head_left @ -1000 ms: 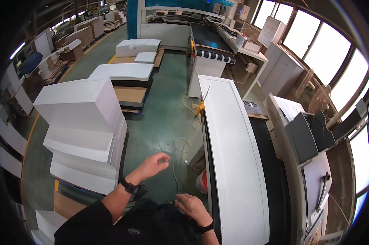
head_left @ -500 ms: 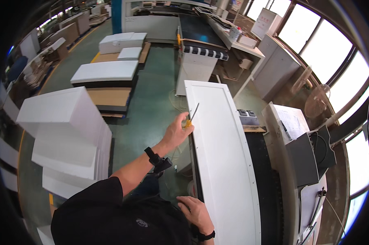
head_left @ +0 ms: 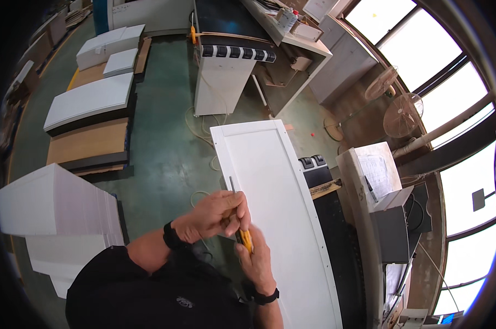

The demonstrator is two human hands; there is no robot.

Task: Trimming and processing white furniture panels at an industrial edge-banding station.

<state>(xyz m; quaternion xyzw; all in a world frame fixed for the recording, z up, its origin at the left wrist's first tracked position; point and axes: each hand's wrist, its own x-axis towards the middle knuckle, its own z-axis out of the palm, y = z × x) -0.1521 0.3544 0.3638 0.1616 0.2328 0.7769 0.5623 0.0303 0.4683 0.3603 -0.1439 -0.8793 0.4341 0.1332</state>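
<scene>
A screwdriver with a yellow handle (head_left: 246, 241) is in both my hands over the near left edge of a long white panel. The fingers of my left hand (head_left: 215, 214) are closed round its shaft, and the bare metal end sticks out beyond them, pointing away from me. My right hand (head_left: 257, 262) is closed round the handle, partly hiding it. Under the tool lies the white panel (head_left: 281, 219), with a raised border and small dark holes along its right edge. I cannot tell whether either hand touches the panel.
A black conveyor-like bed (head_left: 341, 241) runs along the panel's right side. Stacked white boards (head_left: 83, 203) stand at my left, with more low piles behind. A grey box (head_left: 390, 233) and papers (head_left: 375, 170) sit at right. Cable (head_left: 204, 140) lies on the green floor.
My left hand has come back toward me with the screwdriver. My right hand has risen from the panel's near edge and closed round the handle. The view has shifted to the right.
</scene>
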